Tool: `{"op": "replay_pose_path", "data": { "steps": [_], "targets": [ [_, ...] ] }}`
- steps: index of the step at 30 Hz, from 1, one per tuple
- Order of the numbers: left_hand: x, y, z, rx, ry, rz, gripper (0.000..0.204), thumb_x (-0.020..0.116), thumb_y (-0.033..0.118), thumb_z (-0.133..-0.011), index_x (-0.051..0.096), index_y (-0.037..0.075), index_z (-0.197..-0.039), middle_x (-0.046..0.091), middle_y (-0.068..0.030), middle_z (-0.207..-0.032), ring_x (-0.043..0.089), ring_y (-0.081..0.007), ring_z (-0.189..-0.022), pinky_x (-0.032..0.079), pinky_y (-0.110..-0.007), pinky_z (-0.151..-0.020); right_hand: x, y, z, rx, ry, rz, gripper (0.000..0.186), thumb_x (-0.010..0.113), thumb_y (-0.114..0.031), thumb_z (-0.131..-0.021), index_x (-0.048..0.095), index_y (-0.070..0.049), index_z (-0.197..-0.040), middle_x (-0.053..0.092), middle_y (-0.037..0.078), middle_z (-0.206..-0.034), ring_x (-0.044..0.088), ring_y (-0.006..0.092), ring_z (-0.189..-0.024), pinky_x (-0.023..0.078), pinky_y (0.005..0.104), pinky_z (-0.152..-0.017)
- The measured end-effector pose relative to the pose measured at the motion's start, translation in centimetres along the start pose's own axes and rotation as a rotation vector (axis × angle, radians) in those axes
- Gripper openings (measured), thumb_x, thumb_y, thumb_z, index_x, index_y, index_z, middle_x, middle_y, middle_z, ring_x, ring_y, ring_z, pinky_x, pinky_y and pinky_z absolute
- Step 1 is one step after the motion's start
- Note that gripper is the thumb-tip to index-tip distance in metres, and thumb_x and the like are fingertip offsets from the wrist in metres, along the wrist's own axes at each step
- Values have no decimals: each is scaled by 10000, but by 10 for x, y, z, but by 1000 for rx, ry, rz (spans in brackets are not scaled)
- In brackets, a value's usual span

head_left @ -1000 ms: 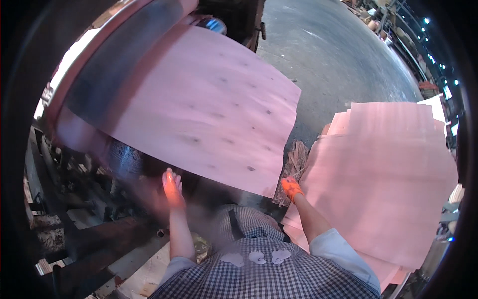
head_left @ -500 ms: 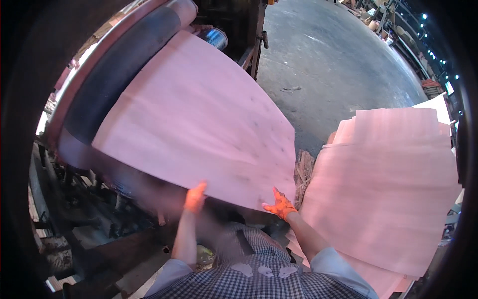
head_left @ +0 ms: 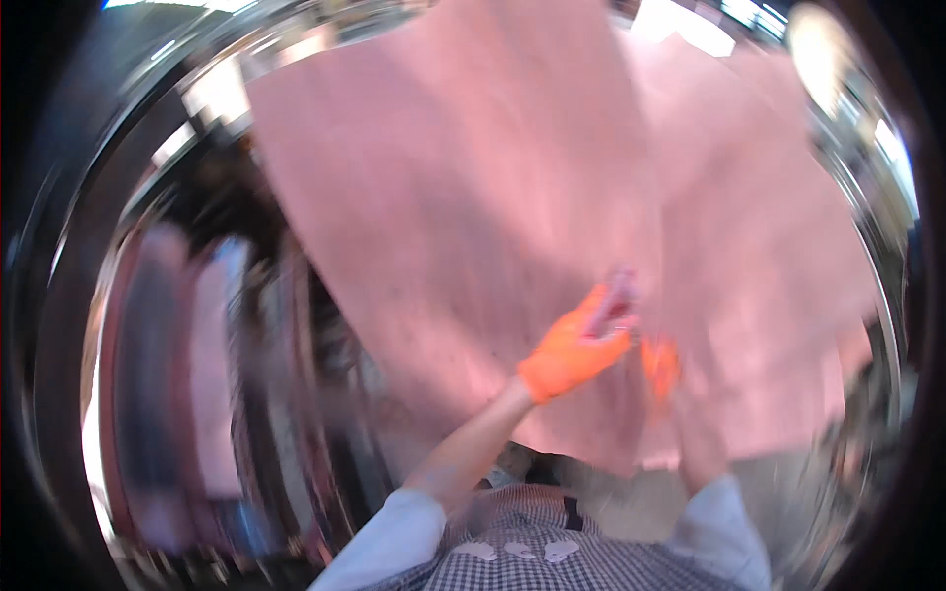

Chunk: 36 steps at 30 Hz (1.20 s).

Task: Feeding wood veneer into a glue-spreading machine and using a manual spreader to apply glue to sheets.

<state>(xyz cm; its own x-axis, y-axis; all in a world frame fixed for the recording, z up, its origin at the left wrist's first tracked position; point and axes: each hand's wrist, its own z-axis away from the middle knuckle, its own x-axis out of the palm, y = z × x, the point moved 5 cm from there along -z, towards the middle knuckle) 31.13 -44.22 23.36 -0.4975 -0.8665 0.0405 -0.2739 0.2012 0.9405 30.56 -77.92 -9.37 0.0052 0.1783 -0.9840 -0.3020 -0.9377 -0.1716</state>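
Fingers (head_left: 605, 345) of left hand (head_left: 570, 360), partly open, overlap pink sheet (head_left: 443, 197); contact blurred.

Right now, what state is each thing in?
Large pink sheet: bowed, overlapping the pink stack
Pink stack at right: partly hidden
Left hand: orange-gloved, over the sheet, grip unclear
Right hand: orange-gloved, by the sheet's edge, grip unclear
Dark roller: blurred, turning or stopped unclear

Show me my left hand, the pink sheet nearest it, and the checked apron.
Left hand (head_left: 572, 353): head view, on its orange-covered middle.
Pink sheet (head_left: 448, 222): head view, on the middle of its broad face.
Checked apron (head_left: 527, 575): head view, on its cloth near the picture's lower edge.
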Motion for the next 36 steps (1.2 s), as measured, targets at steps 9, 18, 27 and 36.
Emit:
{"op": "replay_pose_path", "data": {
  "steps": [9,18,27,36],
  "targets": [
    [-70,-62,114,-234,80,-645,457,598,87,-929,498,0,-1366,527,-130,-1393,497,-245,-1296,372,-338,-1082,-386,-16,28,52,931,226,528,578,-289,-887,487,-103,-1373,617,162,-1204,575,347,-1076,448,434,-947],
    [-377,338,381,733,1182,-697,408,438,360,-1008,505,123,-1332,441,-222,-1440,419,-309,-1359,386,-454,-1086,-85,56,-103,323,125,798,464,485,-406,-913,560,-181,-1312,584,47,-1284,506,227,-1255,354,373,-1096],
    [-276,254,411,12,1278,-1860,364,505,93,-983,521,-33,-1324,602,-146,-1239,569,-274,-1149,398,-373,-1066,182,-89,-18,-48,-759,104,316,427,-361,-937,599,-98,-966,673,142,-1062,633,269,-969,501,391,-861],
    [-321,-96,693,-235,2035,429,847,582,654,-860,214,313,-1542,244,-133,-1577,262,-388,-1433,166,-520,-1172,118,-353,165,-511,-886,-63,738,581,-545,-837,498,-49,-1377,515,182,-1407,481,319,-1313,351,355,-1110]
  ]
}}
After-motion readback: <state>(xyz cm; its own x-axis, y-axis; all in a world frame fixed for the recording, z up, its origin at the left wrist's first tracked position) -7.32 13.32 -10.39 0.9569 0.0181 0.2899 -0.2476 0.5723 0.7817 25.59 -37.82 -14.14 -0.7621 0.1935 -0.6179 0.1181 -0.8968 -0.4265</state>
